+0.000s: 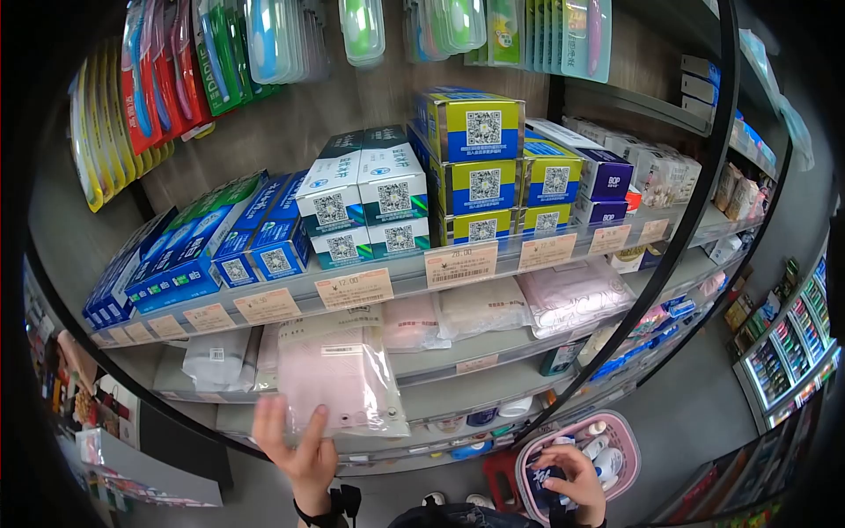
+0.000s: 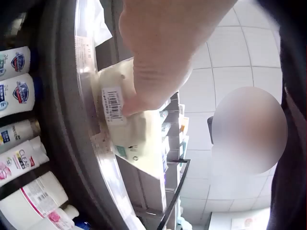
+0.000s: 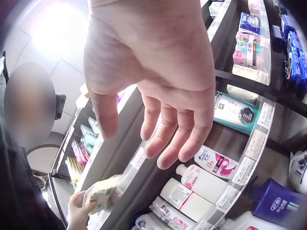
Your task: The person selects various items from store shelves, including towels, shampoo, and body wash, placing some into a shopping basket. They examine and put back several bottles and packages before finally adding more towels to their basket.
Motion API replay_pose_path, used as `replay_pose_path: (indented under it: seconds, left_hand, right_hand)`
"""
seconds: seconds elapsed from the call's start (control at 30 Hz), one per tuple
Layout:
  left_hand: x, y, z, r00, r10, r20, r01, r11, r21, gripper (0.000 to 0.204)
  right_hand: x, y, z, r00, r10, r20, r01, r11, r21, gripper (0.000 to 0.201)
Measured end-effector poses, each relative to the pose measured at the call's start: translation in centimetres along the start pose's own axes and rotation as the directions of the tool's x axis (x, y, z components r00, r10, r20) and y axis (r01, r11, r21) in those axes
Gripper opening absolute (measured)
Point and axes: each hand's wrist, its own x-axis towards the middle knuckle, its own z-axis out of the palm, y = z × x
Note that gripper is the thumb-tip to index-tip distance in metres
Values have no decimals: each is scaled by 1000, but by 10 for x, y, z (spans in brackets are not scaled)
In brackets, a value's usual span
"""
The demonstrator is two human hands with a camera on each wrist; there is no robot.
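Left hand (image 1: 304, 456) grips clear packet (image 1: 339, 378); pink basket (image 1: 635, 453) holds bottles (image 1: 607, 462).

Pale pink package (image 1: 339, 374), pink basket (image 1: 635, 447)

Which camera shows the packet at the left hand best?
Head view: the packet shows its pink front nearly whole. The left wrist view shows its barcode, though the left hand covers part of the packet; the right wrist view shows it small.
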Motion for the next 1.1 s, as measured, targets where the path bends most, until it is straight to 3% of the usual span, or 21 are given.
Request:
replay_pose_path:
  seconds: [0.1, 0.17, 0.23, 0.3, 0.37, 0.43, 0.5, 0.57, 0.63, 0.7, 0.77, 0.8, 0.87, 0.97, 1.03, 1.1]
  left_hand:
    - [2, -15, 14, 992, 106, 61, -94, 980, -173, 33]
    - [12, -18, 23, 997, -49, -51, 40, 985, -166, 35]
    - [19, -25, 29, 997, -64, -38, 57, 984, -166, 35]
    - [22, -31, 37, 983, -147, -110, 136, 985, -103, 36]
    - [22, -38, 41, 986, -156, -61, 149, 983, -107, 36]
    - [26, -42, 46, 992, -128, -16, 128, 991, 34, 35]
    - [25, -40, 48, 995, -78, 69, 79, 997, -19, 35]
    - [30, -24, 50, 992, -73, -100, 68, 996, -54, 36]
    - [35, -8, 51, 997, -63, -48, 56, 991, -123, 39]
    - [35, -12, 58, 979, 51, 198, -40, 997, -62, 41]
    - [34, -13, 67, 982, 46, 182, -35, 997, -62, 44]
    - [33, -15, 69, 983, 49, 179, -45, 999, -29, 44]
    - [31, -18, 70, 984, 56, 172, -57, 998, 4, 45]
    - [31, -13, 69, 983, 50, 174, -50, 999, -4, 44]
    - [31, -13, 68, 982, 55, 178, -52, 998, -20, 44]
    - [32, -13, 67, 982, 54, 178, -49, 998, -33, 45]
  right_hand:
    - [-2, 3, -3, 1000, -15, -1, 15, 1000, -16, 51]
    - [-5, 3, -4, 1000, -11, -16, 11, 1000, -16, 51]
    - [-9, 3, -5, 999, -4, -42, 3, 1000, -16, 51]
    - [-12, 1, -6, 998, -15, -55, 13, 999, -33, 51]
    - [-17, -6, -6, 993, 10, -114, -19, 997, -76, 47]
    - [-25, -2, -13, 976, 20, -217, -44, 993, -107, 44]
    - [-32, 15, -25, 911, -54, -409, -44, 973, -226, 34]
    - [-39, 23, -38, 788, -125, -603, -103, 939, -329, 28]
    - [-47, 31, -54, 659, -177, -731, -237, 874, -424, 23]
    - [-58, 44, -71, 563, -259, -785, -315, 811, -493, 20]
    - [-71, 63, -87, 502, -224, -835, -447, 760, -472, 25]
    - [-77, 76, -95, 497, -220, -840, -456, 757, -468, 25]
    - [-89, 105, -108, 501, -272, -822, -642, 520, -563, 34]
    - [-101, 153, -122, 489, -214, -845, -714, 458, -529, 43]
    - [-98, 187, -124, 446, 98, -890, -771, 547, -326, 55]
    - [-101, 230, -130, 452, 71, -889, -764, 545, -345, 51]
